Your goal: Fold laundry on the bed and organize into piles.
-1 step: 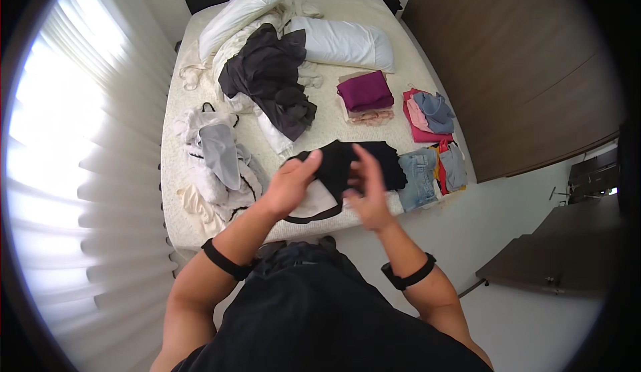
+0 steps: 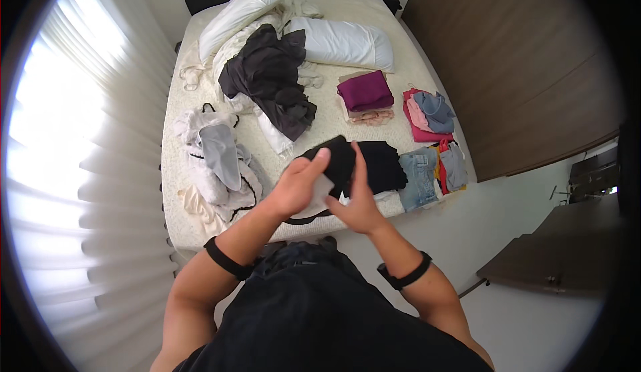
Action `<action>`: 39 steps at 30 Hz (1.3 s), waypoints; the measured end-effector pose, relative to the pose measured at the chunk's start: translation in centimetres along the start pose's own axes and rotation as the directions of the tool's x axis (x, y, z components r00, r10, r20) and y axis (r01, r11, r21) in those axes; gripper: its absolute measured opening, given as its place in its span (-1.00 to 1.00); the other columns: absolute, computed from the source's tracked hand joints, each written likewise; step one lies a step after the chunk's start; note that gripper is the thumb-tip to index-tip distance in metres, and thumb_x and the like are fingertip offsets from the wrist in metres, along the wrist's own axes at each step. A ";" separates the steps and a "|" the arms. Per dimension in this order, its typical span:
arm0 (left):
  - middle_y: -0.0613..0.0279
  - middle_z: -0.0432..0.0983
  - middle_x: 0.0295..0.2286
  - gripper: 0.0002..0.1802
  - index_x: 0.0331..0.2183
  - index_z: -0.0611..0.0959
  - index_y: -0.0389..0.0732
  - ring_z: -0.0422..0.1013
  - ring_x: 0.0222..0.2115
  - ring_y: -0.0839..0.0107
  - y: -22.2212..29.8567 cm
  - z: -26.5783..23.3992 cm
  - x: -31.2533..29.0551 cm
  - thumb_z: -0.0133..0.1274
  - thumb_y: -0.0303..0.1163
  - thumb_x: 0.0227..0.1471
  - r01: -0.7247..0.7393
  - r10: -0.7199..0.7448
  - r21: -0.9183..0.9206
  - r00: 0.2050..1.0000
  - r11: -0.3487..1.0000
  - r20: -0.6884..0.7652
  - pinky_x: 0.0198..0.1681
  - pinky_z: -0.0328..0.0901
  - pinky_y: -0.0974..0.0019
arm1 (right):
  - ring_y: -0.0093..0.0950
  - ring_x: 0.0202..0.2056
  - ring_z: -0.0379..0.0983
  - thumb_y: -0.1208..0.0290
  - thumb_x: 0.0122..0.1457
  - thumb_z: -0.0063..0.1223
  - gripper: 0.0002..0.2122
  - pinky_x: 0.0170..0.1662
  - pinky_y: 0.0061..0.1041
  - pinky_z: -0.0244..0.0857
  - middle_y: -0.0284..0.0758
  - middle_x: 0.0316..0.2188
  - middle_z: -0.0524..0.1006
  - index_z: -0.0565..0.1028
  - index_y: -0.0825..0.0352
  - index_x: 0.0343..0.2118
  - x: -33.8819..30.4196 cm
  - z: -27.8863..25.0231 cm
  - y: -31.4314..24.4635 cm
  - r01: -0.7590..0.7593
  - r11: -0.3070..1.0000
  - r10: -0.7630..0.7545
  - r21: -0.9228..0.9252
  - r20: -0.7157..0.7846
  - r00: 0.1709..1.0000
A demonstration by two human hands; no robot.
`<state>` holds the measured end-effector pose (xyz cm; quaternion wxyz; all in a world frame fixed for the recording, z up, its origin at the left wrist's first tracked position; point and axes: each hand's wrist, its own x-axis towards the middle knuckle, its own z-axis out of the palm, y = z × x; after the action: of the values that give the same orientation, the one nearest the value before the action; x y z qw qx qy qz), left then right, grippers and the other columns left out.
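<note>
Between my two hands, above the near edge of the bed, is a black cloth garment (image 2: 339, 163) with a white part, bunched into a small bundle. My left hand (image 2: 298, 188) grips its left side, thumb on top. Against its right side lies my right hand (image 2: 357, 202), fingers pressed along the edge and partly hidden. Under and behind them, more black-edged white cloth (image 2: 304, 220) rests on the bed. Just right of my right hand lies a folded dark garment (image 2: 384, 165), with light blue denim (image 2: 418, 177) beside it.
White frilly clothes with a grey piece (image 2: 219, 152) heap at the left. A dark crumpled garment (image 2: 267, 72) lies farther back near white pillows (image 2: 344, 42). Folded stacks, one topped with purple cloth (image 2: 367, 92), one pink and blue (image 2: 431, 113), sit at the right.
My right hand has moved in toward the left hand and now touches the black cloth. The cloth is gathered into a smaller bundle and raised slightly.
</note>
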<state>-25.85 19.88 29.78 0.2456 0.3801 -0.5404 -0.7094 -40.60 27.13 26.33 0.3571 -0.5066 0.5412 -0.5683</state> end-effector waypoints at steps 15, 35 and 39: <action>-0.18 0.57 -0.25 -0.25 -0.18 0.65 -0.33 0.46 -0.11 -0.07 5.2 -9.9 1.8 -0.30 0.19 0.21 0.084 -0.226 0.969 0.974 0.232 -0.030 -0.01 0.32 0.07 | -0.32 -0.50 0.56 0.65 -0.10 -0.15 -0.62 -0.32 -0.38 0.41 -0.15 -0.56 0.58 0.58 0.34 -0.18 11.9 -6.2 -2.0 -0.380 0.858 0.392 -0.346 -0.038 0.919; 0.10 0.54 -0.47 -0.93 -0.54 0.60 -0.30 0.50 -0.40 0.21 6.7 -8.4 2.1 0.09 -0.55 -0.24 0.075 0.204 0.847 0.956 0.526 -0.211 -0.28 0.36 0.26 | -0.59 -0.42 0.45 0.41 0.08 -0.02 -0.88 -0.27 -0.49 0.34 -0.44 -0.53 0.51 0.52 0.32 -0.47 7.8 -12.4 -1.4 -0.393 0.819 0.397 0.418 0.082 0.914; 0.27 0.13 -0.66 -0.73 -0.58 0.23 -0.24 0.13 -0.55 0.54 6.8 -8.1 0.7 0.01 -0.67 -0.28 -0.161 0.293 0.727 0.954 0.667 -0.058 -0.48 0.13 0.35 | -0.66 -0.48 0.42 0.48 0.07 0.07 -0.96 -0.34 -0.57 0.34 -0.46 -0.55 0.48 0.49 0.28 -0.49 6.5 -13.1 -3.5 -0.428 0.803 0.403 0.414 0.151 0.902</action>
<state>-20.17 12.64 35.08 0.2103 0.4340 -0.7932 -0.3719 -54.23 24.81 32.24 0.5922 -0.2978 0.4871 -0.5686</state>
